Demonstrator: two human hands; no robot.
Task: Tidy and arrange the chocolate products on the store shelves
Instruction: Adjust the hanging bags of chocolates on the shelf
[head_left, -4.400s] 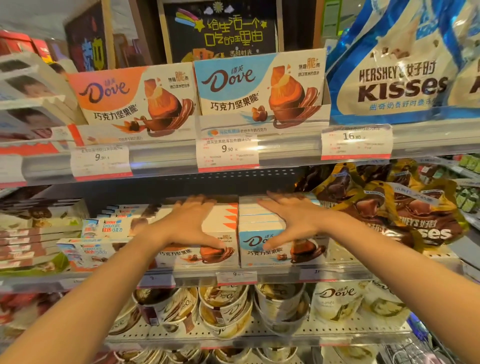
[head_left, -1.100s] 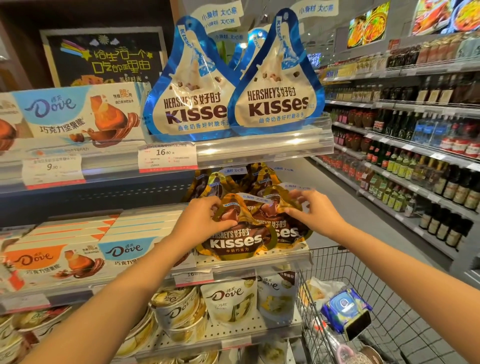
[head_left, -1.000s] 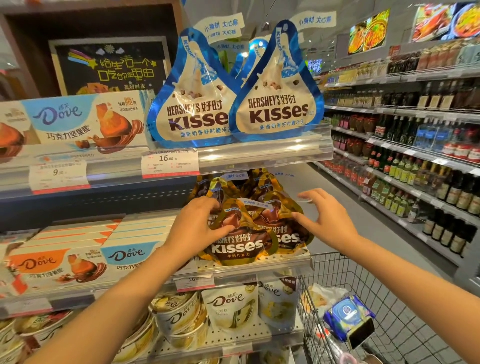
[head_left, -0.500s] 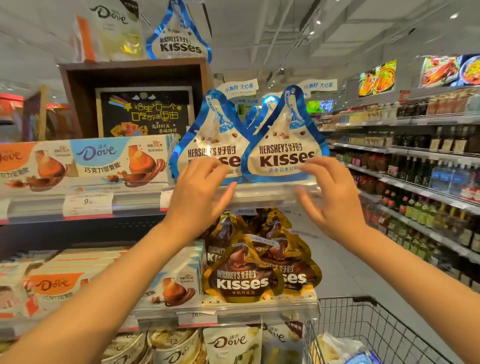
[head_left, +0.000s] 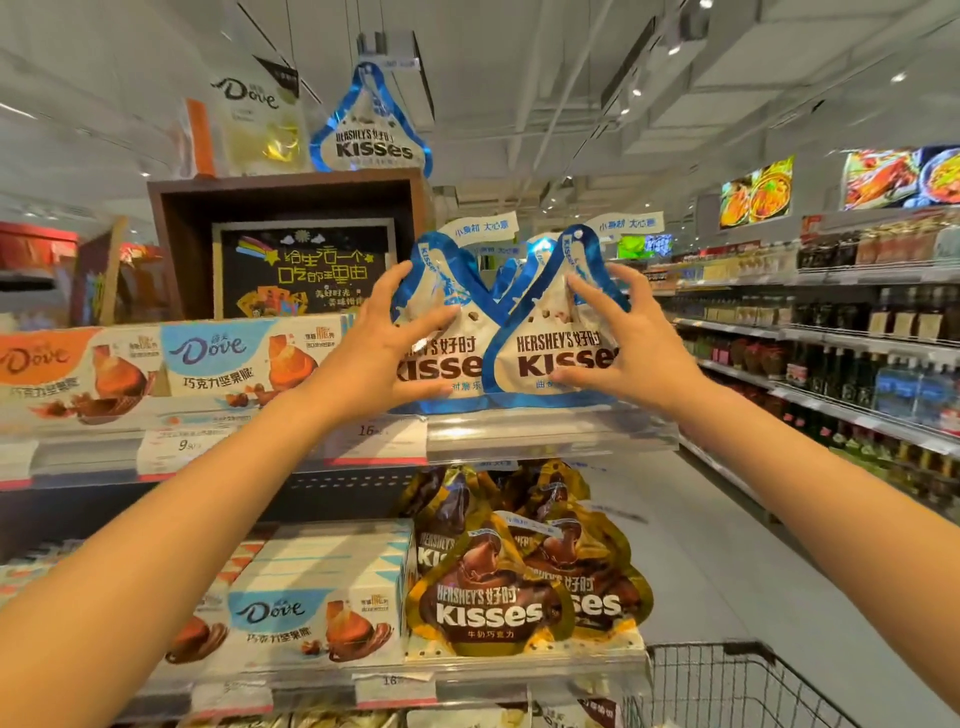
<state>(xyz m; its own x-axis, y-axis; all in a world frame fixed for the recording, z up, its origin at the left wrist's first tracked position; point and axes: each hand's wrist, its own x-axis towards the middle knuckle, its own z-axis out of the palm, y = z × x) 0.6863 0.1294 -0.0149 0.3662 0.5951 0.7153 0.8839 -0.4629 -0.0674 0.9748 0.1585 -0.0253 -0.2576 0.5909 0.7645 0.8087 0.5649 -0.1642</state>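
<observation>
- The upper shelf (head_left: 550, 434) ends at a clear plastic lip that runs along its front, with price tags (head_left: 374, 439) clipped on; the right end of the shelf is open to the aisle (head_left: 701, 545).
- A cart (head_left: 727, 686) stands at the lower right, just beside the lower shelf's end.
- Above the blue bags there is free air up to a brown display box (head_left: 291, 202), which sits to the left and behind.
- The left hand (head_left: 374, 353) lies on the left blue bag (head_left: 447, 338), fingers spread wide, thumb on its face and fingertips at its upper left edge.
- The right hand (head_left: 618, 343) is spread wide over the right blue bag (head_left: 545, 353), fingers curved around its right edge, thumb low on its face.
- Both bags stand upright at the right end of the upper shelf, side by side and overlapping, the right one in front.
- They are drop-shaped, white with blue borders, marked "Kisses" in brown.
- Dove boxes (head_left: 223, 358) stand to their left on the same shelf.
- Brown Kisses bags (head_left: 488, 597) stand on the lower shelf, below them.
</observation>
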